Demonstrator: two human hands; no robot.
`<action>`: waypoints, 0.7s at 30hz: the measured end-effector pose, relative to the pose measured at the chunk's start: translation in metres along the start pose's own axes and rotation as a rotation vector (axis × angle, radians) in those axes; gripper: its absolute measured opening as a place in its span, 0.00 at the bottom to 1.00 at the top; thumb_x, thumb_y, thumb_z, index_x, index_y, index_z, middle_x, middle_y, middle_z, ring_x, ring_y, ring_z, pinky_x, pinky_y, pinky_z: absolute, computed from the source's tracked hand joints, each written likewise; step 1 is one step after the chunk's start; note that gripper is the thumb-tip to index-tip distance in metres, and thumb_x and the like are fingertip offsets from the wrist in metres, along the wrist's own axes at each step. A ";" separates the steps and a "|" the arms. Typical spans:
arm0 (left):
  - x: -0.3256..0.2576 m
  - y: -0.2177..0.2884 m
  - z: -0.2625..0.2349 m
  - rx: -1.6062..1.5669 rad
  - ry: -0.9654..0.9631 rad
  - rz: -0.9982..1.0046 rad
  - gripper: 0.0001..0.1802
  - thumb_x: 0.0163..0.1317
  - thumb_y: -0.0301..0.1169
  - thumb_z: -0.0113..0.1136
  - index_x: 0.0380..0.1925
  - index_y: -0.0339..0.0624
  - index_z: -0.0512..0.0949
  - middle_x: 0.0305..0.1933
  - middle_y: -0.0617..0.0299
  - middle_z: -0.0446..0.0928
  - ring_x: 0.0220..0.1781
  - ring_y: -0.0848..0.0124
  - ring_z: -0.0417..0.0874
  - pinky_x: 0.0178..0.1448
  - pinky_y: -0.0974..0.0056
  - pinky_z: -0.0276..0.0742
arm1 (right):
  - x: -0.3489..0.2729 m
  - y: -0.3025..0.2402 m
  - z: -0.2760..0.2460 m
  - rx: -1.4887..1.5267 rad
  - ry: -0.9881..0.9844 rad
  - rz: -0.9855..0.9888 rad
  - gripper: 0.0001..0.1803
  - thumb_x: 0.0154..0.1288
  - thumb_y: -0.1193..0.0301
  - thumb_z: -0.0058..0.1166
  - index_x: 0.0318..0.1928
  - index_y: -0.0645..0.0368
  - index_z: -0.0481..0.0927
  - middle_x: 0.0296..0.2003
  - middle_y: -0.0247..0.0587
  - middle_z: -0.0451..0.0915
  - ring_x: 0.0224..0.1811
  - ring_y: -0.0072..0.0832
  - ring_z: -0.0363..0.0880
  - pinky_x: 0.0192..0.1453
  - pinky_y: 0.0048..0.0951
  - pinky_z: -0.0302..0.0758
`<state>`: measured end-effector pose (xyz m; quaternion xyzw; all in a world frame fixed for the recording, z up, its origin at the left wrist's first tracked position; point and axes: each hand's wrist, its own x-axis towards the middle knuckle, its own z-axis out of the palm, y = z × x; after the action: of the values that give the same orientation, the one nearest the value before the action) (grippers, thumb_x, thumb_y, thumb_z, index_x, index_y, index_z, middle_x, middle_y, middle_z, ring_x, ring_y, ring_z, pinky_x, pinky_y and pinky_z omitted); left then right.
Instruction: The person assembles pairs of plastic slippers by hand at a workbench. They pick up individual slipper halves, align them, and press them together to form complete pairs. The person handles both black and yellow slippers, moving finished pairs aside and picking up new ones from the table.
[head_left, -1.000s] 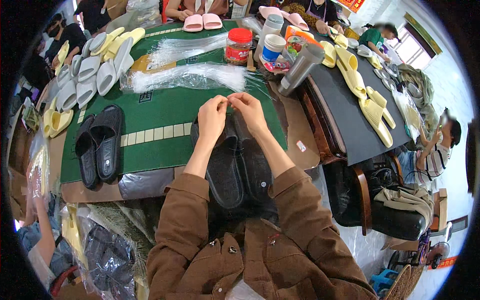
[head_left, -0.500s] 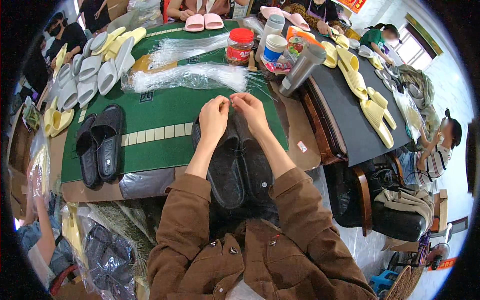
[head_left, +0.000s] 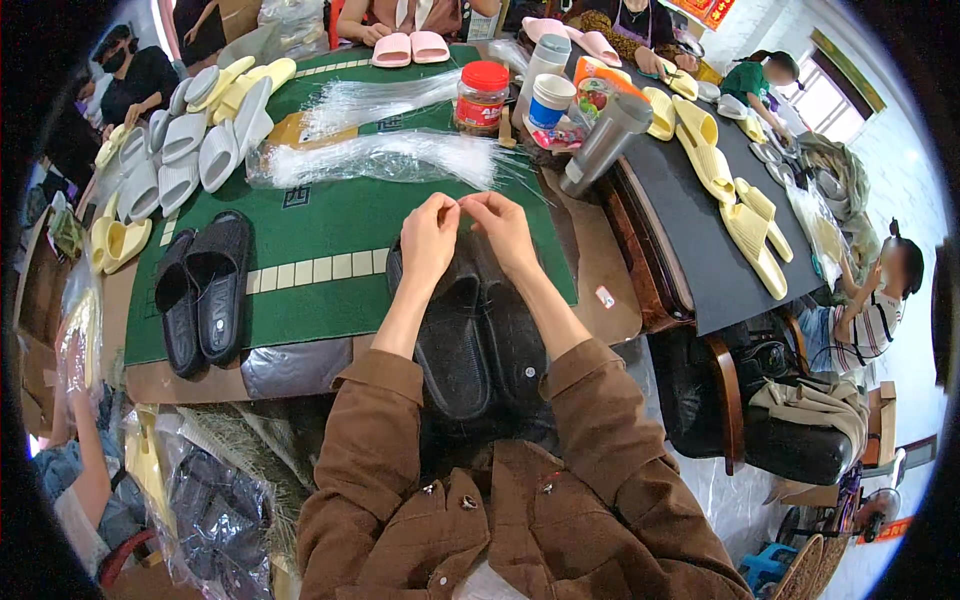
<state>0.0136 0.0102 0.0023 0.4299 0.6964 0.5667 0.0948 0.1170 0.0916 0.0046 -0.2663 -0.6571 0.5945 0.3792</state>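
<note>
My left hand (head_left: 430,235) and my right hand (head_left: 503,232) meet fingertip to fingertip above a pair of black slippers. Both are closed in a pinch; whatever sits between the fingers is too small to make out. Below them, the left black slipper (head_left: 456,365) and the right black slipper (head_left: 518,372) lie side by side at the table's near edge, toes partly hidden by my hands and wrists. Just beyond my fingertips is a bundle of thin clear plastic strands (head_left: 375,160) on a plastic bag, with a second strand bundle (head_left: 385,100) behind it.
Another black slipper pair (head_left: 203,292) lies left on the green table mat (head_left: 320,225). Grey slippers (head_left: 180,138) are heaped at far left. A red-lidded jar (head_left: 482,97), paper cup (head_left: 550,100) and steel flask (head_left: 607,143) stand far right. Yellow slippers (head_left: 745,235) line the dark table. Co-workers sit around.
My fingertips have drawn closer together, still pinched over the slippers. The view has shifted very slightly; the slippers and strand bundles stay in place.
</note>
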 end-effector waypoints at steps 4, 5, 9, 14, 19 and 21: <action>-0.001 -0.001 0.005 0.076 0.010 0.106 0.09 0.56 0.29 0.60 0.36 0.37 0.77 0.28 0.54 0.81 0.33 0.55 0.82 0.41 0.54 0.76 | 0.003 -0.002 -0.003 0.087 0.093 0.005 0.09 0.68 0.69 0.52 0.39 0.61 0.79 0.36 0.32 0.80 0.38 0.18 0.76 0.38 0.21 0.72; -0.001 -0.001 0.006 0.100 0.019 0.152 0.10 0.55 0.29 0.60 0.37 0.37 0.77 0.28 0.54 0.81 0.33 0.55 0.82 0.41 0.54 0.76 | 0.004 -0.002 -0.004 0.141 0.116 0.008 0.08 0.68 0.68 0.52 0.39 0.60 0.79 0.36 0.32 0.80 0.39 0.18 0.77 0.37 0.21 0.72; -0.001 0.005 0.004 0.105 -0.148 0.022 0.09 0.55 0.28 0.61 0.36 0.39 0.78 0.33 0.55 0.81 0.38 0.56 0.82 0.43 0.55 0.75 | 0.005 -0.005 -0.006 0.309 0.143 0.024 0.06 0.72 0.66 0.48 0.40 0.54 0.72 0.42 0.35 0.80 0.44 0.22 0.79 0.39 0.25 0.74; -0.003 -0.015 0.005 0.182 0.040 0.130 0.03 0.57 0.25 0.58 0.32 0.41 0.78 0.31 0.55 0.76 0.38 0.56 0.78 0.42 0.55 0.73 | 0.018 -0.006 -0.024 0.748 0.187 -0.028 0.08 0.73 0.65 0.45 0.41 0.57 0.68 0.41 0.47 0.81 0.46 0.37 0.82 0.42 0.32 0.83; 0.000 -0.010 0.010 0.081 0.073 0.122 0.02 0.58 0.24 0.56 0.31 0.40 0.77 0.32 0.55 0.74 0.37 0.57 0.76 0.42 0.55 0.71 | 0.040 -0.004 -0.128 1.023 0.503 -0.179 0.05 0.73 0.71 0.41 0.39 0.59 0.65 0.27 0.39 0.74 0.35 0.34 0.79 0.49 0.44 0.84; -0.001 -0.009 0.008 0.042 0.112 0.119 0.03 0.59 0.24 0.55 0.32 0.39 0.78 0.31 0.54 0.75 0.35 0.57 0.77 0.41 0.57 0.72 | 0.033 -0.022 -0.159 0.912 0.621 -0.305 0.04 0.73 0.71 0.41 0.39 0.57 0.64 0.26 0.38 0.71 0.31 0.31 0.76 0.51 0.46 0.83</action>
<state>0.0147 0.0149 -0.0084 0.4399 0.6857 0.5798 0.0128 0.2299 0.2069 0.0329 -0.1402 -0.2227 0.6504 0.7126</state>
